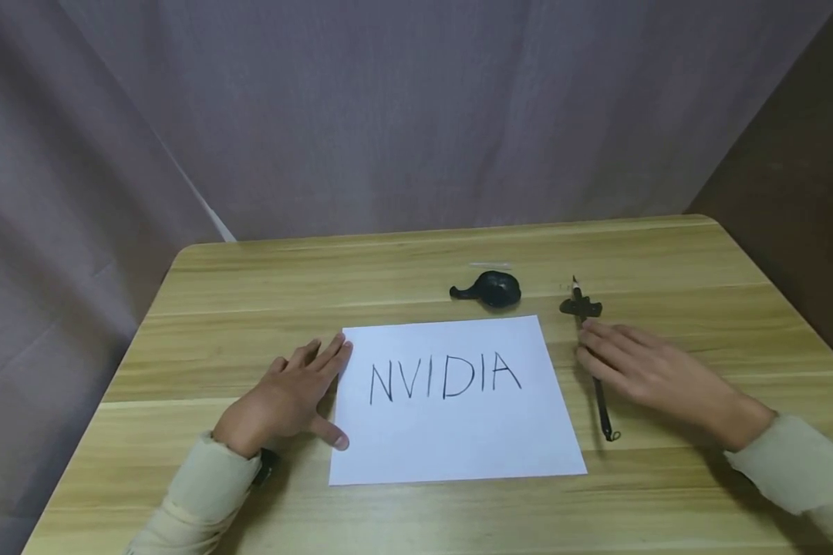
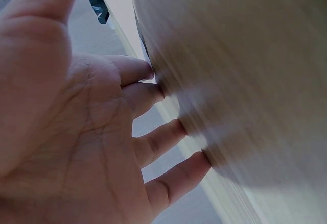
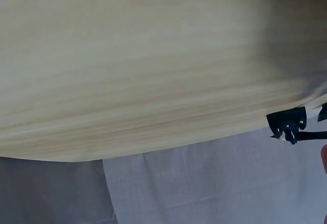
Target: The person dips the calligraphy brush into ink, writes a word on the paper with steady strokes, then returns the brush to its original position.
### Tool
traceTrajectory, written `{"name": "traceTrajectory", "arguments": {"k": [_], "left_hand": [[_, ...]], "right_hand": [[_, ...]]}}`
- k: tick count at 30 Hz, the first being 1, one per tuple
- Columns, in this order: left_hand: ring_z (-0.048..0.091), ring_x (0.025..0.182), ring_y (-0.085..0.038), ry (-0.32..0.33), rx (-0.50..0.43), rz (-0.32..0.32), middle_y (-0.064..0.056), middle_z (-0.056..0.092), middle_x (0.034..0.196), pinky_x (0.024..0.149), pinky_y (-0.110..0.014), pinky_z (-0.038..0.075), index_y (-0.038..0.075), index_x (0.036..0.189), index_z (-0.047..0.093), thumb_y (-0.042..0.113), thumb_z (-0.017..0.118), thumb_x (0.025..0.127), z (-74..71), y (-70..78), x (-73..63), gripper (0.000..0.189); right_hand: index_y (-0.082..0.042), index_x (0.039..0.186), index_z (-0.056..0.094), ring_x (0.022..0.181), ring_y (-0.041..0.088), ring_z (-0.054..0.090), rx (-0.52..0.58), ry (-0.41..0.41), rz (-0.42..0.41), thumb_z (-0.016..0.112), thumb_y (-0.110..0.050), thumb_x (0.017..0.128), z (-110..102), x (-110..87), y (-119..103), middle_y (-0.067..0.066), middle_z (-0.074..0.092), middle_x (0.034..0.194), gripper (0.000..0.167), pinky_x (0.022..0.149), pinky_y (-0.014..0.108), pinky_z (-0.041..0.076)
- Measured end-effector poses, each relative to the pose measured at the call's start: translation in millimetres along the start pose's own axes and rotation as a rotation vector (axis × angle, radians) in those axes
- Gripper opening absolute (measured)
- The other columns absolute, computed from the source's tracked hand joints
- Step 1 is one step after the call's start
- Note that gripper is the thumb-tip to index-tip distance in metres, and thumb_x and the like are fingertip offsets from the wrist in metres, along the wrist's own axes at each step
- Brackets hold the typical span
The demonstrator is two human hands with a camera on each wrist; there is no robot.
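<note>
My left hand [image 1: 282,405] lies spread at the left edge of a white sheet of paper [image 1: 451,443] lettered "NVIDIA" in black, its fingertips and thumb on the margin. In the left wrist view, the palm [image 2: 82,127] shows with the fingers extended to the surface. On the right, my right hand [image 1: 655,370] grips the dark shaft of a writing brush [image 1: 601,408], its fingers over the shaft and the thumb hidden. The brush's front end lies across a small black brush rest [image 1: 592,308]. The right wrist view shows the rest [image 3: 287,122] and one fingertip [image 3: 324,157].
Beyond the paper sits a glossy black ink dish [image 1: 497,290] with a curved handle. A thin clear strip [image 1: 490,265] lies behind it. Everything is on a wooden table [image 1: 284,285] with rounded far corners. Grey curtain [image 1: 416,116] hangs behind the far edge.
</note>
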State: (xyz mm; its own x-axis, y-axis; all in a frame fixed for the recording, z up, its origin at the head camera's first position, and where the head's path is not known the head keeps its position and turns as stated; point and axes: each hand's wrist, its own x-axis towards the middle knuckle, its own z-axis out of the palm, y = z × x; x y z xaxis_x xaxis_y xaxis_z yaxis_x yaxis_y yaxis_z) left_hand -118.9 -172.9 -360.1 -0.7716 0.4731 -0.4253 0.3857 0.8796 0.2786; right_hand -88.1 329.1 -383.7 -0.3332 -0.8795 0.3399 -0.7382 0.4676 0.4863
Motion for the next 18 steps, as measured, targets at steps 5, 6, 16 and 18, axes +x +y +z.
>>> {"name": "traceTrajectory", "arguments": {"k": [5, 6, 16, 18], "left_hand": [[0.008, 0.161, -0.044, 0.005, -0.011, 0.006, -0.008, 0.004, 0.179, 0.119, -0.076, 0.017, 0.01, 0.171, 0.011, 0.056, 0.093, 0.068, -0.1, 0.4, -1.2, 0.14], [0.008, 0.161, -0.044, 0.006, -0.012, 0.007, -0.008, 0.005, 0.179, 0.119, -0.076, 0.017, 0.01, 0.171, 0.011, 0.056, 0.093, 0.068, 0.1, 0.3, -1.2, 0.14], [0.006, 0.162, -0.043, 0.007, -0.002, 0.001, -0.006, 0.003, 0.179, 0.12, -0.075, 0.016, 0.011, 0.171, 0.01, 0.055, 0.093, 0.068, 0.7, -2.3, 1.0, 0.139], [0.007, 0.162, -0.043, 0.009, -0.004, 0.005, -0.007, 0.003, 0.179, 0.119, -0.076, 0.017, 0.011, 0.171, 0.01, 0.056, 0.093, 0.068, 0.9, -2.3, 0.6, 0.14]], "right_hand": [[0.006, 0.126, 0.06, 0.116, 0.044, 0.069, -0.032, -0.043, -0.034, 0.012, 0.011, 0.11, 4.3, 2.4, -1.5, 0.029, 0.067, 0.128, 0.05, 0.091, 0.053, 0.059], [0.006, 0.126, 0.06, 0.116, 0.044, 0.069, -0.034, -0.052, -0.036, 0.011, 0.01, 0.11, 5.3, 2.3, -2.0, 0.029, 0.067, 0.129, 0.052, 0.091, 0.053, 0.059], [0.005, 0.121, 0.062, 0.113, 0.044, 0.07, -0.029, -0.074, -0.044, 0.008, 0.011, 0.11, 7.7, 6.1, -3.2, 0.029, 0.067, 0.126, 0.055, 0.089, 0.051, 0.06], [0.006, 0.12, 0.063, 0.112, 0.044, 0.07, -0.03, -0.078, -0.046, 0.008, 0.013, 0.109, 7.3, 7.9, -2.2, 0.03, 0.067, 0.125, 0.056, 0.09, 0.05, 0.06]]}}
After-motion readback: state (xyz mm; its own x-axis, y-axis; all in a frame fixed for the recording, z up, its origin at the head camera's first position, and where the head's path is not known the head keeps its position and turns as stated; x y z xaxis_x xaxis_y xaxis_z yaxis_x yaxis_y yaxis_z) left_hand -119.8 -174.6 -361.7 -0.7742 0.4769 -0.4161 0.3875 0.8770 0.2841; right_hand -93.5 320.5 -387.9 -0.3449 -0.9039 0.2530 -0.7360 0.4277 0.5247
